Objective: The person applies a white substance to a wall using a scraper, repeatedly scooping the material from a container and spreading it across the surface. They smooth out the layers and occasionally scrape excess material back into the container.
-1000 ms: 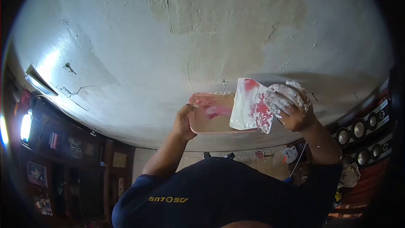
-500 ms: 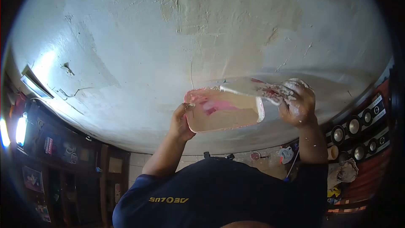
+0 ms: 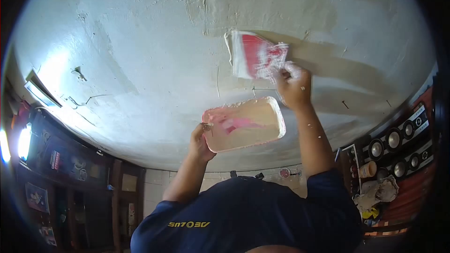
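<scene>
ceiling [image 3: 140, 42]; trowel [image 3: 255, 56] in right hand [image 3: 293, 84]

- Navy short-sleeved T-shirt [image 3: 262, 211], yellow "AEOLUS" lettering [image 3: 189, 224] on its chest, upside down.
- Shirt sleeves end above elbows, forearms bare.
- White plaster specks on right hand [image 3: 293, 86] and forearm, above the shirt's sleeve.

The dark blue shirt [image 3: 243, 215] reads AEOLUS (yellow, upside down).

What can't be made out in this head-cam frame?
Head view only:
- right hand: its grip on the scraper is motion-blurred.
- left hand: fingers hidden behind the tray.
- speakers: cut by the dark lens edge.
- posters: too small, dim.
</scene>
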Demonstrator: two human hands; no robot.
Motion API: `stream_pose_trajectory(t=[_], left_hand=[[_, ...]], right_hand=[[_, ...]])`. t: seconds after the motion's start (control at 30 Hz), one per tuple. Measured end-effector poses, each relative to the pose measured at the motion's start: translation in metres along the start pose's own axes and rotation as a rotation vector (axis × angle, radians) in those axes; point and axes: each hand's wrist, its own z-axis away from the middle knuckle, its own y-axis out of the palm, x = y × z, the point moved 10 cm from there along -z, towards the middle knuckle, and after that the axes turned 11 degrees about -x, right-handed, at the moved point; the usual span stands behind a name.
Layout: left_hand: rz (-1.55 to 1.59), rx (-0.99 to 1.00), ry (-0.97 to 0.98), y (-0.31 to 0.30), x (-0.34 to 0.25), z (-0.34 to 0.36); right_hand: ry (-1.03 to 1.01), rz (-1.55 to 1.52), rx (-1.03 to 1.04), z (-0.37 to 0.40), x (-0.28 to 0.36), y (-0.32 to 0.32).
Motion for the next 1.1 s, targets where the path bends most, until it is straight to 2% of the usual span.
stream_pose_trajectory(t=[0.03,0.07,0.1,0.17,0.2,0.27,0.3,0.33,0.37,0.4,0.43,0.47,0.53,0.6,0.63,0.7,0.73,0.8,0.83,0.87,0.9,0.93,0.97,1.0,1.07,1.1], left_hand=[[0.018,-0.008,-0.026,-0.006,0.001,0.002],[0.014,-0.013,-0.026,-0.011,0.001,0.005],[0.027,-0.014,-0.029,-0.015,0.002,0.008],[0.004,0.025,-0.006,-0.014,0.0,0.011],[0.007,0.023,-0.002,-0.017,0.0,0.011],[0.026,-0.013,-0.054,-0.029,0.007,0.011],[0.063,-0.042,-0.101,-0.033,0.012,0.011],[0.052,-0.044,-0.116,-0.033,0.013,0.013],[0.004,-0.039,-0.085,-0.03,0.01,0.014],[-0.044,-0.031,-0.054,-0.026,0.008,0.015],[-0.055,-0.024,-0.068,-0.023,0.013,0.015],[-0.037,-0.023,-0.072,-0.023,0.014,0.017],[-0.026,-0.019,-0.081,-0.025,0.015,0.019],[-0.03,-0.052,-0.062,-0.035,0.013,0.018],[-0.021,-0.043,-0.046,-0.035,0.012,0.02],[0.022,-0.019,-0.054,-0.036,0.014,0.021],[0.058,0.0,-0.063,-0.038,0.014,0.023],[0.017,-0.039,-0.074,-0.054,0.019,0.018],[-0.033,-0.041,-0.076,-0.052,0.02,0.018],[-0.083,-0.043,-0.077,-0.049,0.021,0.017],[-0.084,-0.039,-0.081,-0.047,0.024,0.016],[-0.04,-0.041,-0.082,-0.045,0.025,0.016],[0.004,-0.044,-0.083,-0.044,0.025,0.016],[0.002,-0.04,-0.091,-0.042,0.027,0.016],[0.055,-0.046,-0.125,-0.041,0.029,0.018],[0.052,-0.046,-0.13,-0.044,0.03,0.018]], right_hand=[[0.071,0.114,-0.022,-0.001,-0.022,-0.012],[0.179,-0.045,-0.1,0.004,-0.049,-0.025],[0.314,-0.066,-0.107,0.009,-0.063,-0.044],[0.289,-0.216,-0.2,0.017,-0.075,-0.073],[0.282,-0.251,-0.172,0.02,-0.07,-0.078],[0.243,-0.375,-0.189,0.018,-0.031,-0.065],[0.308,-0.543,-0.114,0.021,-0.027,-0.037],[0.259,-0.523,-0.028,0.02,-0.011,-0.012],[0.104,-0.229,0.065,0.019,-0.002,0.007],[-0.016,-0.446,-0.039,0.013,0.023,0.025],[-0.057,-0.257,0.02,0.008,0.033,0.035],[0.04,-0.228,0.018,0.005,0.026,0.042],[-0.04,-0.035,-0.094,-0.004,-0.004,0.019],[0.167,0.027,-0.258,0.001,-0.059,-0.041],[0.168,0.03,-0.261,0.004,-0.077,-0.069],[0.372,-0.244,-0.316,0.016,-0.122,-0.119],[0.369,-0.229,-0.33,0.022,-0.121,-0.128],[0.258,-0.342,-0.278,0.026,-0.09,-0.112],[0.327,-0.455,-0.269,0.029,-0.08,-0.09],[0.35,-0.386,-0.147,0.029,-0.064,-0.063],[0.227,-0.438,-0.081,0.025,-0.05,-0.039],[0.322,-0.619,-0.055,0.019,-0.019,-0.012],[0.18,-0.331,0.039,0.017,-0.018,0.005],[0.156,-0.196,0.055,0.008,-0.006,0.009],[0.189,0.053,-0.005,-0.006,-0.031,-0.007],[0.154,0.045,-0.124,-0.008,-0.057,-0.029]])
